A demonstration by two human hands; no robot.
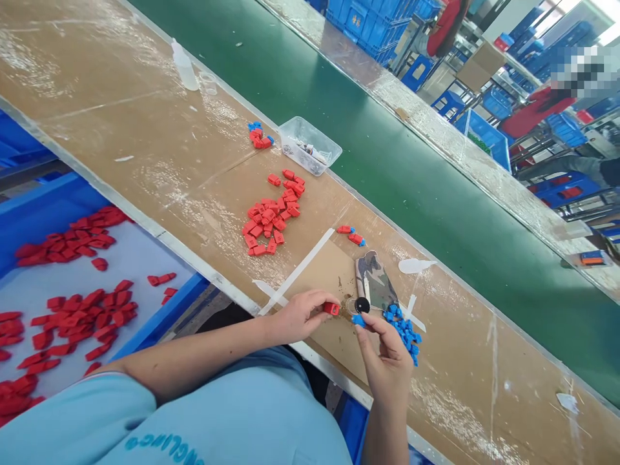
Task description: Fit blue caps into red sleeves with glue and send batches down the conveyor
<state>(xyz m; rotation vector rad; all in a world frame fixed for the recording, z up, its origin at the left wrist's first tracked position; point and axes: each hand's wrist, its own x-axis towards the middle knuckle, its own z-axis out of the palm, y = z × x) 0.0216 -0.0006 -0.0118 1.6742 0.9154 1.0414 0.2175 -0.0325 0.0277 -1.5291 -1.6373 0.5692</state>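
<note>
Red plastic block (pixel 332 309) pinched in left hand (pixel 299 316), blue plastic piece (pixel 358 320) in right hand (pixel 389 354): one each, partly covered.

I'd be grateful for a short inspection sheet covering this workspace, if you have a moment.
Surface: brown worktop, scuffed with whitish marks, with white tape strips.
Job's things: loose pile of red pieces; pile of blue pieces near the right hand.
Clutter: camouflage-patterned item, squeeze bottle, clear tub with small contents.
Hands: left hand pinches a red piece; right holds a blue piece.
Cables: nothing seen.
Surroundings: blue tray of red parts, green strip, people in red beyond.
</note>
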